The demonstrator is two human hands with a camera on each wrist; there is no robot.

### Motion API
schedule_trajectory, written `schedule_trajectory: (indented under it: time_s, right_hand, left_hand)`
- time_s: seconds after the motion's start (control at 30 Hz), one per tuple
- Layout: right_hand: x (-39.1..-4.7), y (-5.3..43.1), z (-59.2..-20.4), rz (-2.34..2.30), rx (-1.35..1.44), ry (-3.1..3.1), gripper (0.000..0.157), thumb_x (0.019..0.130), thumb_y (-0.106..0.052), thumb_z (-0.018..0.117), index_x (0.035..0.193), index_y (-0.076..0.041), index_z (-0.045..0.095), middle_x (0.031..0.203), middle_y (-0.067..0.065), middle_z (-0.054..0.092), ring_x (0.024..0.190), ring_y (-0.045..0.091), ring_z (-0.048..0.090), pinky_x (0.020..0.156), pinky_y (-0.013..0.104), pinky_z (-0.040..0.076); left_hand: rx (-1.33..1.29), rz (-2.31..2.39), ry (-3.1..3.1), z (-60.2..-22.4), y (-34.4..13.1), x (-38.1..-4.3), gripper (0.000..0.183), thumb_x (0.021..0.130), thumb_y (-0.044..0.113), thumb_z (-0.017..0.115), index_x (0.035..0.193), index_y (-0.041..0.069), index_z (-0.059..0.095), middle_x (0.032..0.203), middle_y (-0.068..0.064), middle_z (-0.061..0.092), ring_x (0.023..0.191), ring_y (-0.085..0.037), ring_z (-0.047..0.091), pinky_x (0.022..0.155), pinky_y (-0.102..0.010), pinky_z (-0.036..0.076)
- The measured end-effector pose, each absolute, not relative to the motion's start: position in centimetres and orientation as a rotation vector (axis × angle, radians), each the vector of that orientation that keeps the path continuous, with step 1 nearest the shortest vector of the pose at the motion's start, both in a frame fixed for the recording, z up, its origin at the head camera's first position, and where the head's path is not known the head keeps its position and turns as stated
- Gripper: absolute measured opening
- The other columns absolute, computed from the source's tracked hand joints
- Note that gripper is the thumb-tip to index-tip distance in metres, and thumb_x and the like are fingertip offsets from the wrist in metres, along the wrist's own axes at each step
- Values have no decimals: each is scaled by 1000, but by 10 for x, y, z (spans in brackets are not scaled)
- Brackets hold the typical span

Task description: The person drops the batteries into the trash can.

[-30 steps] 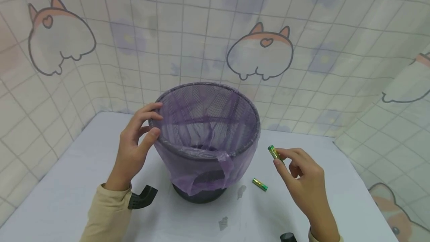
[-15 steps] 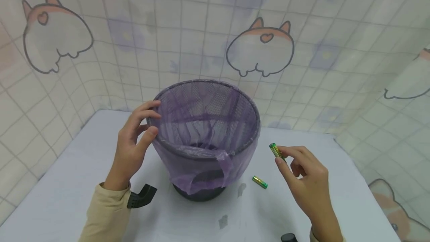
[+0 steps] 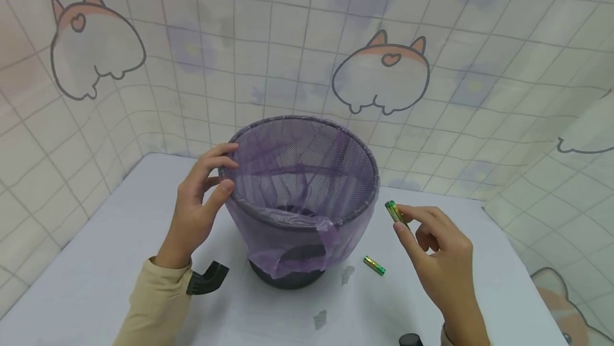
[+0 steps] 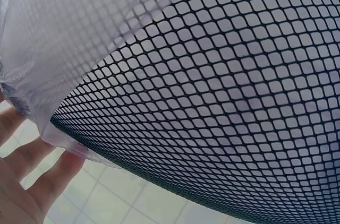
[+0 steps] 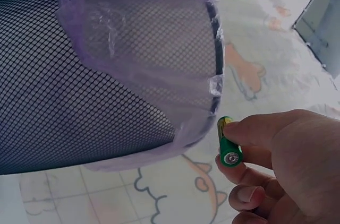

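A black mesh wastebasket stands upright on the white table, lined with a thin purple bin bag folded over its rim. At the rim's left side, my left hand holds on, fingers over the edge and thumb at the front. To the right of the basket, my right hand pinches a green and gold battery between thumb and fingers, above the table and apart from the rim. A second such battery lies on the table between basket and right hand. In the right wrist view, the held battery shows one metal end.
Two small grey patches mark the white tabletop in front of the basket. A tiled-pattern curtain with cartoon animals hangs behind and at both sides. Dark camera mounts sit at the wrists.
The head view has shifted slightly. Both hands keep nearly the same places, the left on the rim and the right with the battery.
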State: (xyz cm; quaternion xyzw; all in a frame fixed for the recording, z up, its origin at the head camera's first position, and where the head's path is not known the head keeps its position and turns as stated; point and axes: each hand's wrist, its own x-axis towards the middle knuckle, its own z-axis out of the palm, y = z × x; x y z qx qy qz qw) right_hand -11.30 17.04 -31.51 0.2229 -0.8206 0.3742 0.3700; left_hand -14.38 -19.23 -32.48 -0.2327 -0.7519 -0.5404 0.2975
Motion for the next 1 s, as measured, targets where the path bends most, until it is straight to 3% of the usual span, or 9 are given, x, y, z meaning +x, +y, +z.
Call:
schedule_trajectory:
  time_s: [0.77, 1.0]
  right_hand:
    - [-130, 143, -286, 978, 698, -2034, 36, 70, 9, 76, 102, -6, 73, 84, 3, 62, 60, 4, 34, 54, 19, 26]
    - [-132, 139, -279, 999, 708, -2079, 29, 76, 4, 75, 103, -7, 73, 86, 1, 63, 59, 6, 35, 54, 18, 26]
  left_hand:
    - [-606, -1438, -2004, -325, -192, -143, 25, 93, 8, 52, 116, 0, 57, 144, -6, 50, 136, -21, 42, 91, -22, 45]
    - [-608, -1439, -2002, -324, -192, -143, 25, 93, 8, 52, 116, 0, 57, 144, -6, 50, 136, -21, 43, 90, -22, 44]
